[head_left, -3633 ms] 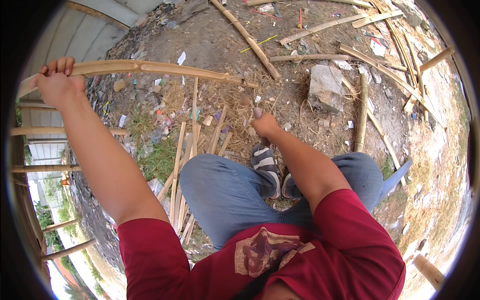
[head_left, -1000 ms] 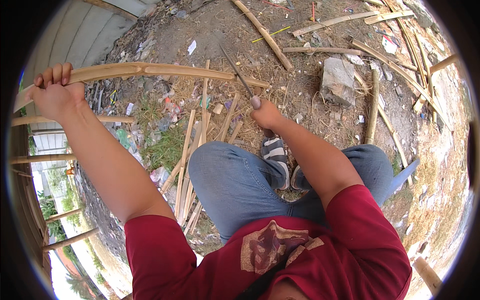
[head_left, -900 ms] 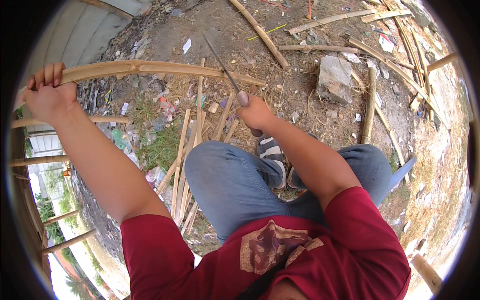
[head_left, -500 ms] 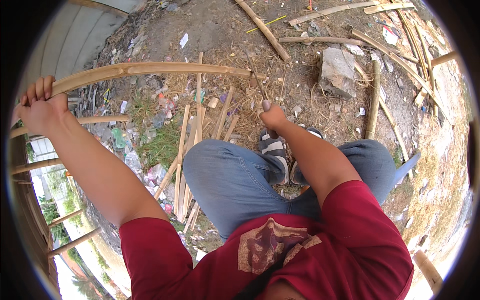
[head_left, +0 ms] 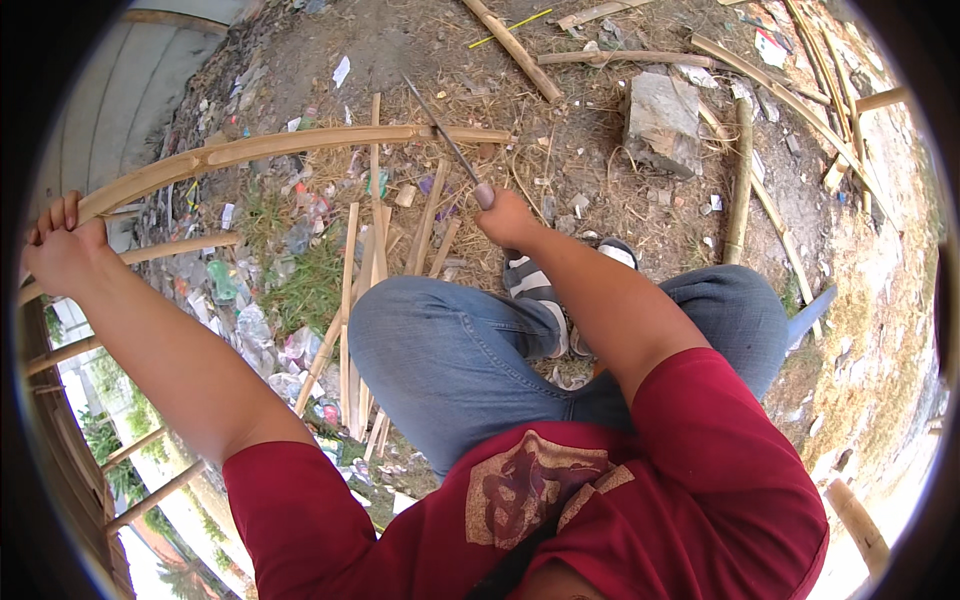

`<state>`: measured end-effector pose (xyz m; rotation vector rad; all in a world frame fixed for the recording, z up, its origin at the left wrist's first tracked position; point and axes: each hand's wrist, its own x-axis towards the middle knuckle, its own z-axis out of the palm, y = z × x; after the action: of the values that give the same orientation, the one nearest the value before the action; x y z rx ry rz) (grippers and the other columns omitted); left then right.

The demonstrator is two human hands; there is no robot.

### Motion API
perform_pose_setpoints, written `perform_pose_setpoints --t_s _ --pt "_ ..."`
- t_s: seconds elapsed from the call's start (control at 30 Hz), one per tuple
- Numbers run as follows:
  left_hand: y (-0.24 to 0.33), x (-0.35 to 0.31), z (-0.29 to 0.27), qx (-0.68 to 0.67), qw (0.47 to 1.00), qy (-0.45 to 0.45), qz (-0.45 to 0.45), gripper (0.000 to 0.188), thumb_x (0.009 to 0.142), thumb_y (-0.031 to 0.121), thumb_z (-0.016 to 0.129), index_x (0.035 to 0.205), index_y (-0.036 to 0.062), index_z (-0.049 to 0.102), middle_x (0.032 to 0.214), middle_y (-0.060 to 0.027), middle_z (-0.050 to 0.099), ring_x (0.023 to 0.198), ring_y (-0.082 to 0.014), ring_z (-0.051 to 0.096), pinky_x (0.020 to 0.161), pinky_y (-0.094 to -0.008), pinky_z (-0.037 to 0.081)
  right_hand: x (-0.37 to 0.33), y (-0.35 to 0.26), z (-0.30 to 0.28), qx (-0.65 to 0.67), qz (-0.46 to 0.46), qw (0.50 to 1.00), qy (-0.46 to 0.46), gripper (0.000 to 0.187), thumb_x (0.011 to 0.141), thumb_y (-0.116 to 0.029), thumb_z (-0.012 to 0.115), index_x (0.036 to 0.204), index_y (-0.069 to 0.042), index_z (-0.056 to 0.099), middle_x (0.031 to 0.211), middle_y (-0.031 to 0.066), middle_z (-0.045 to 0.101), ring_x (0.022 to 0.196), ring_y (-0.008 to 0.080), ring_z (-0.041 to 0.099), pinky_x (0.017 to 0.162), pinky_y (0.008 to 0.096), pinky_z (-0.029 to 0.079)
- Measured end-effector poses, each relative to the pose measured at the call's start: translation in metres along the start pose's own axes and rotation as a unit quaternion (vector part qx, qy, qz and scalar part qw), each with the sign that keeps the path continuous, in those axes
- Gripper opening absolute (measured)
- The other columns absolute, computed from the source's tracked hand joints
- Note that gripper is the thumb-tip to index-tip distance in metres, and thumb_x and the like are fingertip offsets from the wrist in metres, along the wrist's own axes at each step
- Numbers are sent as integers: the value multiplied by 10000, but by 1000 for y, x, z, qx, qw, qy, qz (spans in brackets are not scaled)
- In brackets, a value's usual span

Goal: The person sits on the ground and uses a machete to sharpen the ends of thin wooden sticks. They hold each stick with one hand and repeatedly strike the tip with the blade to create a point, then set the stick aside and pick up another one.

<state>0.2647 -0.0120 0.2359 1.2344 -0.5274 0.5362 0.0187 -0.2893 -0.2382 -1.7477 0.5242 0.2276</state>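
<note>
A long split bamboo strip [head_left: 290, 146] stretches from the far left toward the middle, raised above the ground. My left hand [head_left: 66, 247] is closed around its left end. In my right hand [head_left: 508, 217] is the handle of a long, narrow-bladed knife [head_left: 447, 136], its blade pointing up and to the left. That blade crosses the bamboo strip close to its free right end; I cannot tell how deep the edge sits, if it cuts in at all.
Cut bamboo slats [head_left: 352, 300] lie beside my left knee, among litter and grass. A rough concrete block [head_left: 662, 122] sits beyond my right knee. Bamboo poles [head_left: 740, 185] and more strips lie on the right. A pale wall panel [head_left: 130, 90] stands at the far left.
My right hand and the knife have moved left along the bamboo strip, and the blade leans further left. My left hand still grips the strip's end, slightly lower and further left.
</note>
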Motion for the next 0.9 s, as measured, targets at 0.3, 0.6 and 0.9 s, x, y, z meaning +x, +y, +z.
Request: perform_pose_setpoints --t_s 0.3,0.6,0.9 --pt "-9 4 -64 4 999 41 -20 169 924 230 386 777 153 356 628 -1 280 500 -149 220 460 -308 253 -13 -42 16 -22 -121 992 4 372 793 -181 650 1087 39 592 890 265 693 857 428 687 798 483 540" --pt "-17 9 -90 9 999 30 -23 115 890 183 391 789 144 354 637 -14 283 514 -170 216 469 -321 235 5 6 14 -75 -41 996 0 338 823 -183 629 1121 -23 632 993 249 704 955 424 681 854 492 534" --pt "-23 1 -115 32 995 95 -5 124 887 193 419 796 136 358 634 -15 283 520 -170 200 477 -324 239 -8 -43 21 -45 -87 995 -34 352 807 -188 634 1071 44 612 919 268 688 866 398 696 783 463 542"
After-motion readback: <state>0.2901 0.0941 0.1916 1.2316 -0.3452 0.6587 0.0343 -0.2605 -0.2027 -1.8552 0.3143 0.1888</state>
